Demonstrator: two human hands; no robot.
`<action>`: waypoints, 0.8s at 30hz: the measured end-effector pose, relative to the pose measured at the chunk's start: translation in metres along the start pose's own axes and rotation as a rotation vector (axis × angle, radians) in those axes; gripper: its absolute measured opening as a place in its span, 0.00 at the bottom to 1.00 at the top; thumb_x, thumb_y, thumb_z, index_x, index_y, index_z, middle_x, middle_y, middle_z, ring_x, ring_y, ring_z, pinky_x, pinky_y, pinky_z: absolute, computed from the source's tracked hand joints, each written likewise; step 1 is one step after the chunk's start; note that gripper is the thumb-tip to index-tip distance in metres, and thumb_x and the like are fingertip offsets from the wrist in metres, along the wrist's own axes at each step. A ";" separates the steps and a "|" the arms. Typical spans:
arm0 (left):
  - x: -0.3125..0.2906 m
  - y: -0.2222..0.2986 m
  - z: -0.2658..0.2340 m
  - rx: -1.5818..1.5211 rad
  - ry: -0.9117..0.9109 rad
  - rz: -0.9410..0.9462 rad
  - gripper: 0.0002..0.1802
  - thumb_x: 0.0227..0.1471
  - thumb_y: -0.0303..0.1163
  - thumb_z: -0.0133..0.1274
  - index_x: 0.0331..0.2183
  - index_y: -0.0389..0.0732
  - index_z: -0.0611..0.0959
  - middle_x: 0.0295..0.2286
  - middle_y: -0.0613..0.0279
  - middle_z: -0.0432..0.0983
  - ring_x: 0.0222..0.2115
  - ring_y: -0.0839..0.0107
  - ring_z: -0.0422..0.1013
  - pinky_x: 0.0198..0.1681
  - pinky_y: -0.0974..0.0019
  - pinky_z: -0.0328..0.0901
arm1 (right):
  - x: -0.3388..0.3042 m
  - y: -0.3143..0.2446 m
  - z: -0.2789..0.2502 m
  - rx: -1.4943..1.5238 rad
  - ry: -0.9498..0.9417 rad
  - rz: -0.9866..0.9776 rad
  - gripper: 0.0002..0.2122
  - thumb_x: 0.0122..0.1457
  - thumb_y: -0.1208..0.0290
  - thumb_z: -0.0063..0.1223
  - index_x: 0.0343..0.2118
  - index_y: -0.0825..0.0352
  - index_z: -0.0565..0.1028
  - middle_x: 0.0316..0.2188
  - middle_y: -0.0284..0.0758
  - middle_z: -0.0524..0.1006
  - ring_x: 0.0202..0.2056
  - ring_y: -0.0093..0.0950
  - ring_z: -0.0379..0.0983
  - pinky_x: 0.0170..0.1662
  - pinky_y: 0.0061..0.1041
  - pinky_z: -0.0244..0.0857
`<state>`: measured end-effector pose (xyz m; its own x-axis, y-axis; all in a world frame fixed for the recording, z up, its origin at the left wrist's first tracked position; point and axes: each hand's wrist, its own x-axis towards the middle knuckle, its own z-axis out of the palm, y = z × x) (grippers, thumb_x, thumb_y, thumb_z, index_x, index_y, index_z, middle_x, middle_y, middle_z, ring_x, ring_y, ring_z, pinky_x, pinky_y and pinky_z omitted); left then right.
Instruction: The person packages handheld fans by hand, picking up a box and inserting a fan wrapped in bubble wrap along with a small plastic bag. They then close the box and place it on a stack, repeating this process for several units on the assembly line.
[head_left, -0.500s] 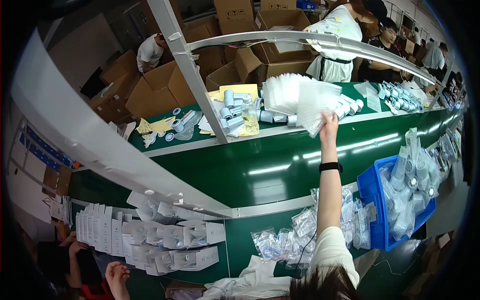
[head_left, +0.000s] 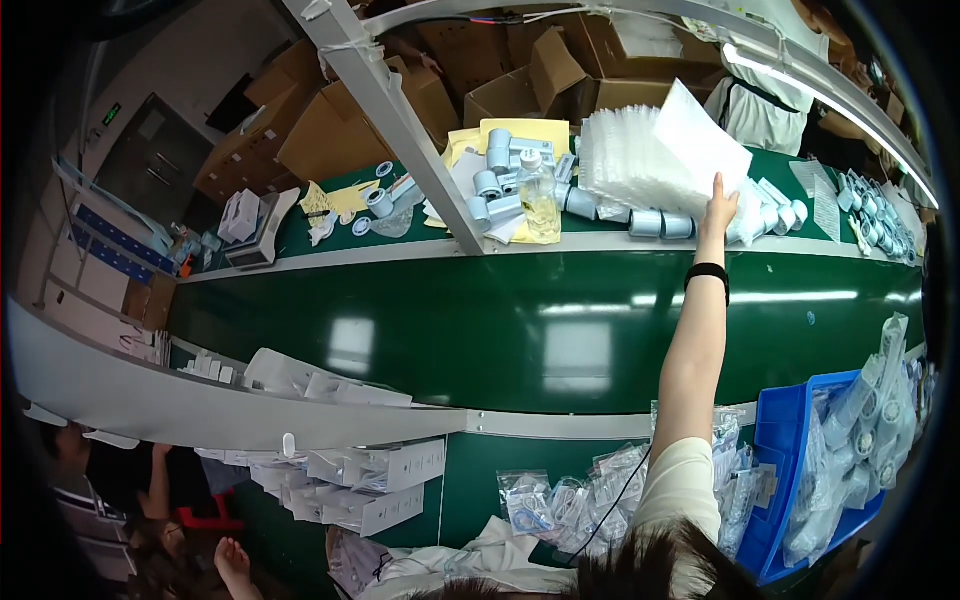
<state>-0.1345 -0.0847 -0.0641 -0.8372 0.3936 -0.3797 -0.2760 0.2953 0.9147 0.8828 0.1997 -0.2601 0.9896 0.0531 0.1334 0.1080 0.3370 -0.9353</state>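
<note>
At the far bench my right hand is closed on the lower edge of a white, translucent bubble-wrap bag, index finger lying along its face. The bag tilts up against the right end of a thick stack of similar bubble-wrap bags. Pale blue cylindrical parts lie just below the stack. At the lower left edge my left hand shows with loosely bent fingers and nothing visible in it. White open boxes with clear bagged contents stand to its right.
A green belt runs between the two benches. A blue bin with bagged parts stands at right, beside several clear bags. A metal post and a clear bottle are at the far bench. Co-workers stand behind and at left.
My view has turned, so the far bench sits further right. My right hand has moved up and right with the bubble-wrap bag, which now tilts higher. The left hand stays at the lower left.
</note>
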 end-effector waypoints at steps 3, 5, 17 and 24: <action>0.002 -0.008 -0.016 0.016 -0.002 -0.008 0.07 0.47 0.35 0.48 0.33 0.48 0.75 0.26 0.74 0.72 0.25 0.78 0.67 0.28 0.75 0.61 | 0.001 0.012 -0.006 -0.442 -0.207 -0.004 0.34 0.48 0.56 0.51 0.54 0.68 0.53 0.46 0.50 0.65 0.47 0.44 0.60 0.52 0.37 0.49; -0.008 -0.011 -0.036 0.013 0.028 -0.012 0.08 0.47 0.35 0.48 0.33 0.48 0.75 0.26 0.74 0.72 0.25 0.78 0.67 0.29 0.75 0.61 | -0.020 -0.011 0.002 -0.747 -0.295 0.040 0.35 0.47 0.47 0.45 0.56 0.60 0.51 0.48 0.54 0.60 0.50 0.51 0.52 0.53 0.43 0.41; -0.002 0.008 0.026 0.889 -0.127 1.052 0.12 0.46 0.31 0.49 0.37 0.44 0.73 0.30 0.68 0.71 0.31 0.74 0.68 0.33 0.71 0.60 | -0.127 -0.177 -0.021 0.114 -0.286 -0.083 0.28 0.55 0.53 0.38 0.56 0.59 0.49 0.55 0.55 0.46 0.57 0.48 0.38 0.55 0.47 0.39; -0.022 0.077 0.088 -0.014 -0.582 0.434 0.10 0.46 0.25 0.47 0.35 0.36 0.72 0.30 0.57 0.70 0.31 0.68 0.68 0.35 0.68 0.61 | -0.249 -0.362 -0.134 0.314 -0.642 -0.173 0.26 0.54 0.67 0.42 0.55 0.62 0.51 0.55 0.46 0.50 0.57 0.42 0.43 0.56 0.41 0.43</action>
<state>-0.0957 0.0059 0.0021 -0.4866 0.8736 0.0097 0.0147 -0.0030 0.9999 0.6099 -0.0615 0.0017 0.7001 0.4822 0.5265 0.1303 0.6387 -0.7583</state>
